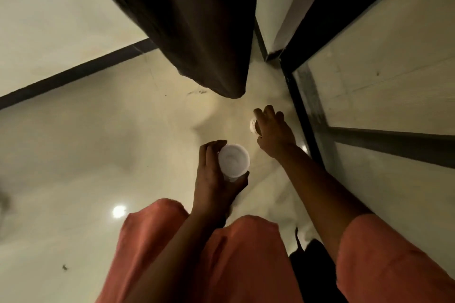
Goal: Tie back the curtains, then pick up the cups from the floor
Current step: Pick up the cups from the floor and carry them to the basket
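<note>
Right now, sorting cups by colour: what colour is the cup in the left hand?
White plastic cup, head view.

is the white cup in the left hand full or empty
Empty: the white cup in the left hand shows only its bare white inside.

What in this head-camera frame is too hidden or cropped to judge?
- Second cup: mostly covered by the right hand; grip and whether it has left the floor are unclear.
- Curtain: top cropped by the frame edge, so no tie-back shows.
- White cup in the left hand: contents unreadable.
</note>
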